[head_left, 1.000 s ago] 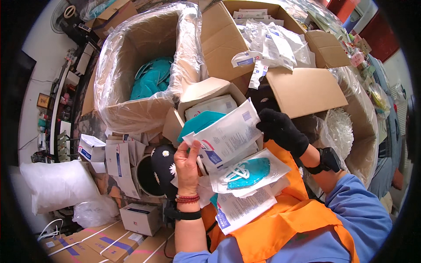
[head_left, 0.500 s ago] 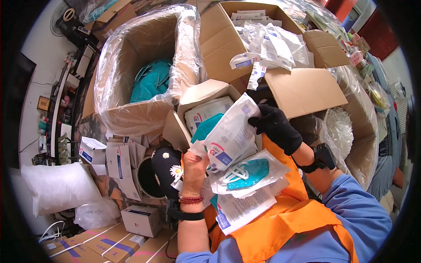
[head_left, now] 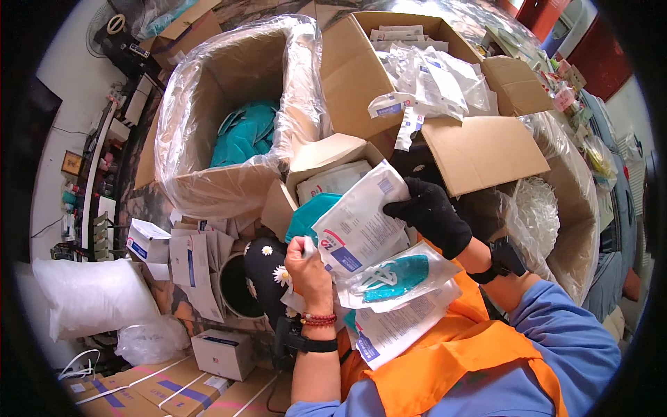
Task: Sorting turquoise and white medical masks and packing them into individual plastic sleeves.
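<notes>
Pouch [head_left: 361, 219] held on the near side of small box [head_left: 332, 151]; teal mask [head_left: 313, 214] shows at its left edge. Gloved right hand [head_left: 434, 217] pinches pouch's right edge; left hand [head_left: 310, 274] pinches something white, can't tell what. Lined carton [head_left: 226, 189] beyond-left of small box, open carton [head_left: 354, 76] beyond-right.

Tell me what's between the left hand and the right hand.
In the head view, a white printed packet lies between the bare left hand and the black-gloved right hand.
</notes>
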A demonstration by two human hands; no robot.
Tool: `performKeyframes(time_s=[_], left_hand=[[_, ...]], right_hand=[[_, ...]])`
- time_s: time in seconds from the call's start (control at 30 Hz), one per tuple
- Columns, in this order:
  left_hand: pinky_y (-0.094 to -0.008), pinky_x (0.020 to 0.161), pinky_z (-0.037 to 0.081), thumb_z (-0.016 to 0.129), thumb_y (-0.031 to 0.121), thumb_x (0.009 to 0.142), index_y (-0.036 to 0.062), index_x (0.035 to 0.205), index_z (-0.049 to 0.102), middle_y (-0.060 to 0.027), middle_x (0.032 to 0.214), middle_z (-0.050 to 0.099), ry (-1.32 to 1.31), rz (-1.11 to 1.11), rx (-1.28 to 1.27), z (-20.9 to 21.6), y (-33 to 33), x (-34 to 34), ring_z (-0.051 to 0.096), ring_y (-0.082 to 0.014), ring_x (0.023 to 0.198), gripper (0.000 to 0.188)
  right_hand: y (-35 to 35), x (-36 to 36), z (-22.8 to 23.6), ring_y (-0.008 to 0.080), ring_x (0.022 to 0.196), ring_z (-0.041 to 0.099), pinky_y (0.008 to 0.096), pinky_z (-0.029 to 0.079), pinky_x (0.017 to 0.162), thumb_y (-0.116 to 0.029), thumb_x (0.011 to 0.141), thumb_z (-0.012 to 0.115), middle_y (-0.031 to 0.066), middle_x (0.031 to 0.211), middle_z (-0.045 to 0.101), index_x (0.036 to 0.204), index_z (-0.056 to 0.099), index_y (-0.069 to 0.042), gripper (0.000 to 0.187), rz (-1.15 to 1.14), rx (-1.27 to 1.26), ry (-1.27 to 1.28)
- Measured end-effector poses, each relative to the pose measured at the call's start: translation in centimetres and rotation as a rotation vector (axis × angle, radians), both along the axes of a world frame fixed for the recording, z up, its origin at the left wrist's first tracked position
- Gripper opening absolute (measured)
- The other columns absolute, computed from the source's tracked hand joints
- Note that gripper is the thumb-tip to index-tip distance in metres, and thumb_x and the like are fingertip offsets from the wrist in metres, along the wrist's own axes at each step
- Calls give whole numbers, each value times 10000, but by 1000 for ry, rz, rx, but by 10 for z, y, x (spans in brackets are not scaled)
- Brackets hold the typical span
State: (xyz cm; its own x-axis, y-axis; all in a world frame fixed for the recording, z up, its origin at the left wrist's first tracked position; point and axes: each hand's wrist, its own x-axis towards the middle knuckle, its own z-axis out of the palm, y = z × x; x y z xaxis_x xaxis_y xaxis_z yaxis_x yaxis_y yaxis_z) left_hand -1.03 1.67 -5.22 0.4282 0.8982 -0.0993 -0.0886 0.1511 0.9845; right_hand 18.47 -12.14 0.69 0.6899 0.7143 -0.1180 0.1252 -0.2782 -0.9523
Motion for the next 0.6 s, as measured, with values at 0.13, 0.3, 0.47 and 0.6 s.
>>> performKeyframes(time_s=[0.13, 0.3, 0.47, 0.6], left_hand=[[-231, 695, 482, 574, -72, 839, 12, 926, 643, -23, 810, 650, -34, -176, -28, -3, 3, -4, 590, -83, 775, 140], [-292, 869, 510, 499, 6, 937, -39, 1191, 588, -91, 1118, 668, -283, -254, -492, 10, -5, -6, 655, -180, 975, 273], [-331, 962, 443, 625, 54, 882, -67, 1235, 551, -151, 1277, 564, 59, -394, 261, -12, -9, -18, 556, -221, 1128, 381], [-333, 921, 453, 703, 178, 836, -70, 1181, 583, -128, 1241, 576, 171, -316, 527, -24, 2, -19, 559, -215, 1077, 441]], right_hand=[[4, -6, 10, 141, 858, 628, 307, 532, 800, -62, 846, 727, 65, 985, 686, 1110, 671, -13, 275, -27, -11, 63], [5, 2, 10, 202, 761, 685, 329, 542, 696, -184, 848, 727, 151, 888, 712, 1036, 680, -6, 263, -77, -28, -174], [3, -4, 6, 159, 788, 650, 305, 520, 684, -159, 898, 688, 118, 900, 696, 1097, 673, 6, 259, 46, -166, -272], [1, -3, 20, 264, 728, 667, 355, 528, 633, -186, 892, 674, 155, 835, 684, 976, 696, -29, 179, 183, -106, -515]])
